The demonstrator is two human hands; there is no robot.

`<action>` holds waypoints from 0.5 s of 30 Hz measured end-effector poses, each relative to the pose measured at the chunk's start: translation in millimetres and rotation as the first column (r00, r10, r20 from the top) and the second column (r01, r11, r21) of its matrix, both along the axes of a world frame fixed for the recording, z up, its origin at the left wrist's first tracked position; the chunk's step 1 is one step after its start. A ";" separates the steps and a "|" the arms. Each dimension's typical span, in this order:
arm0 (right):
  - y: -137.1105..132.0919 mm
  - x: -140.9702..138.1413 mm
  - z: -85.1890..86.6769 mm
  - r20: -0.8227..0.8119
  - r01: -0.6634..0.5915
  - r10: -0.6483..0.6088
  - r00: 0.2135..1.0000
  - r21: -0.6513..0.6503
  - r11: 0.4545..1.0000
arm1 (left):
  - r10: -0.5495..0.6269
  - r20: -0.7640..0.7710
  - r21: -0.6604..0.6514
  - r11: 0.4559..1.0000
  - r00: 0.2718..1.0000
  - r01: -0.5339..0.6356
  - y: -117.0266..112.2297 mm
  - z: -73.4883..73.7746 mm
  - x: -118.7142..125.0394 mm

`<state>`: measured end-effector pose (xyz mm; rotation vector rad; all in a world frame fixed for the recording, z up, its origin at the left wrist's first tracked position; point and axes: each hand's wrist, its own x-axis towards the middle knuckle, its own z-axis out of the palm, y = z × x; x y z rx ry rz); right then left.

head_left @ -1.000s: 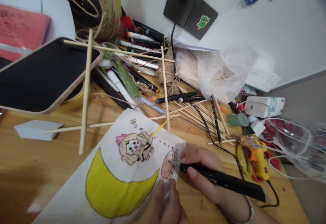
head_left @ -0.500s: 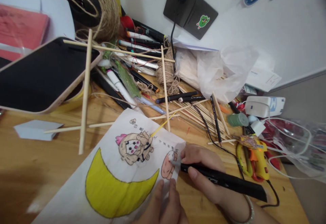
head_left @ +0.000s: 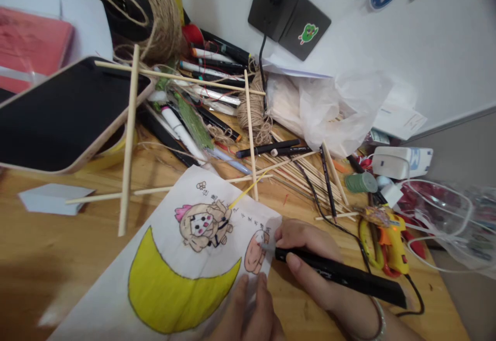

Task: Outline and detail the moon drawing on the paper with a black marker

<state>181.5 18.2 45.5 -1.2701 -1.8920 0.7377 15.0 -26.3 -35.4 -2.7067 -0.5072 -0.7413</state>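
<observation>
A white sheet with a drawing lies on the wooden table: a big yellow crescent moon, a small brown figure with pink hair, and a small pink round figure. My right hand is closed on a black marker, whose tip touches the pink round figure at the sheet's right edge. At the bottom of the view, my left hand presses its fingertips flat on the sheet's lower edge, just under the pink figure.
A frame of wooden sticks leans over a black tablet at left. Behind are a twine spool, several markers, loose sticks, a plastic bag. A yellow glue gun lies right.
The marker tip has shifted very slightly on the pink figure. Both hands stay in place on the sheet.
</observation>
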 end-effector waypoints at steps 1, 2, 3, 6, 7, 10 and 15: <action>-0.1 0.2 -0.3 0.000 0.002 -0.002 1.000 0.000 1.000 | 0.000 0.000 0.001 1.000 1.000 0.000 -0.2 -0.8 0.4; -0.2 0.4 -0.6 -0.003 -0.002 0.002 1.000 0.001 1.000 | 0.001 -0.002 0.001 1.000 1.000 -0.001 -0.4 -1.5 0.6; -0.2 0.6 -0.9 -0.007 -0.007 0.007 1.000 0.003 1.000 | 0.001 -0.006 0.002 1.000 1.000 -0.001 -0.6 -2.1 0.8; -0.4 1.3 -1.6 -0.004 -0.005 0.005 1.000 0.003 1.000 | -0.001 -0.016 0.017 1.000 1.000 0.001 -0.6 -2.4 1.0; -0.6 1.5 -1.7 0.000 0.005 -0.005 1.000 0.001 1.000 | -0.003 -0.014 0.020 1.000 1.000 0.003 -0.4 -2.1 1.0; -0.8 1.8 -1.6 0.010 -0.013 0.013 1.000 -0.014 1.000 | -0.010 0.001 0.002 1.000 1.000 0.010 -0.2 -1.2 0.9; -0.3 1.9 -0.5 0.002 -0.004 0.004 1.000 -0.015 1.000 | -0.017 -0.008 -0.077 0.997 1.000 0.016 -2.3 -0.6 1.1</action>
